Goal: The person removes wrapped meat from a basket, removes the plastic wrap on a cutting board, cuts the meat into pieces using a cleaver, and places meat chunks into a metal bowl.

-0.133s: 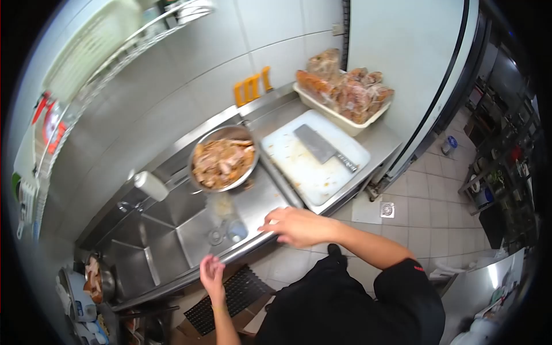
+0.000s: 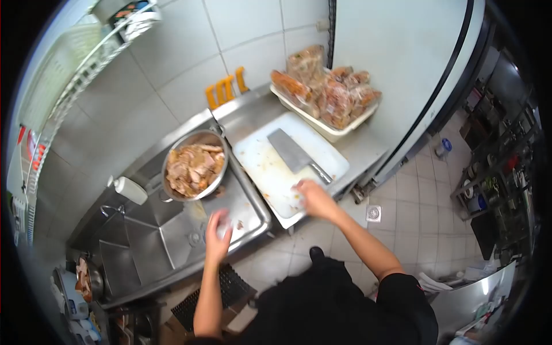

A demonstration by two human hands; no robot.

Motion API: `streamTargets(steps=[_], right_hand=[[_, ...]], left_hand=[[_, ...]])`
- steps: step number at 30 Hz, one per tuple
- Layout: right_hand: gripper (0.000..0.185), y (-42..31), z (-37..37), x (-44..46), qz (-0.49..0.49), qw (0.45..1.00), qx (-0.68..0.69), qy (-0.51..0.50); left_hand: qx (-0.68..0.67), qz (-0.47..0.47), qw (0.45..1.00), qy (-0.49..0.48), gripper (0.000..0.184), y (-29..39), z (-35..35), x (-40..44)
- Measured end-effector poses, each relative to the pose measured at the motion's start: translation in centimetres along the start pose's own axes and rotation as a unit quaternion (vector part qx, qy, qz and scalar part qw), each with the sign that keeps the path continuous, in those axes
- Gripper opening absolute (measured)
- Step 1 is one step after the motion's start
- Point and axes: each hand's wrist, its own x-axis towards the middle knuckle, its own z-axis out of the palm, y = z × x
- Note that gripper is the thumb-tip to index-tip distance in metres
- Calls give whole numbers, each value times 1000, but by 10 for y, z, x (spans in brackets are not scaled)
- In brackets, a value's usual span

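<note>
Head view: left hand (image 2: 218, 238) and right hand (image 2: 315, 200) are apart, the left loosely spread by the near edge of the steel sink (image 2: 122, 264), the right's grip unclear near the cutting board (image 2: 261, 172). The cleaver (image 2: 289, 152) lies on it, right of the metal bowl (image 2: 201, 137).

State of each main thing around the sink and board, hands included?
Left hand: open, apparently empty
Right hand: partly curled, contents unclear
Steel bowl: filled with meat pieces
Cutting board: flat, scrap-spotted
Cleaver: lying flat on the board
White tub: heaped with bagged food
Faucet: flow can't be told
</note>
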Motion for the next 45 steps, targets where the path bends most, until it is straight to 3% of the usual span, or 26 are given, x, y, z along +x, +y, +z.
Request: streamTargets(steps=[1, 2, 5, 7, 11, 17, 19, 20, 22, 25, 28, 30, 31, 33, 37, 39, 43, 45], right_hand=[[43, 20, 7, -9, 51, 997, -22, 62], [48, 44, 14, -15, 92, 994, -19, 63], [59, 90, 0, -15, 146, 985, -83, 50], [64, 119, 4, -6, 133, 985, -102, 45], [66, 137, 23, 20, 146, 988, -5, 42], [65, 151, 26, 53, 112, 993, -35, -2], [68, 164, 21, 57, 148, 989, -15, -9], [68, 169, 10, 58, 155, 987, -20, -37], [68, 176, 1, 55, 164, 985, -24, -45], [68, 178, -12, 52, 203, 977, -19, -67], [69, 187, -3, 50, 198, 979, -10, -54], [69, 192, -2, 49, 178, 982, 24, -51], [69, 196, -4, 50, 176, 983, 21, -53], [70, 195, -9, 46, 161, 985, 53, -42], [70, 210, -12, 42, 108, 991, 82, -22], [69, 219, -11, 43, 75, 988, 133, -19], [66, 224, -19, 45, 41, 991, 118, -47], [68, 229, -21, 43, 44, 990, 130, -40]], left_hand=[[-14, 25, 998, -63, 49, 29, 12, 33], [-14, 38, 993, -112, 48, 56, 31, 64], [18, 144, 980, -136, 48, 107, 96, 151], [4, 165, 977, -138, 45, 110, 136, 210], [-119, 75, 977, -162, 41, 117, 203, 309], [4, 198, 954, -224, 40, 141, 331, 417], [39, 297, 937, -180, 48, 141, 387, 449], [37, 297, 937, -179, 48, 146, 404, 468], [185, 248, 936, -171, 61, 147, 428, 510], [373, 161, 913, -41, 66, 128, 413, 599], [379, -36, 916, -124, 66, 44, 404, 707], [247, -76, 917, -304, 51, 26, 392, 733], [245, -78, 919, -300, 51, 27, 401, 738], [366, -89, 881, -288, 44, 50, 408, 716], [453, -58, 856, -242, 49, 78, 424, 703], [401, -81, 853, -323, 50, 80, 427, 718], [350, -100, 859, -361, 61, 59, 466, 753], [356, -49, 909, -210, 73, 39, 484, 755]])
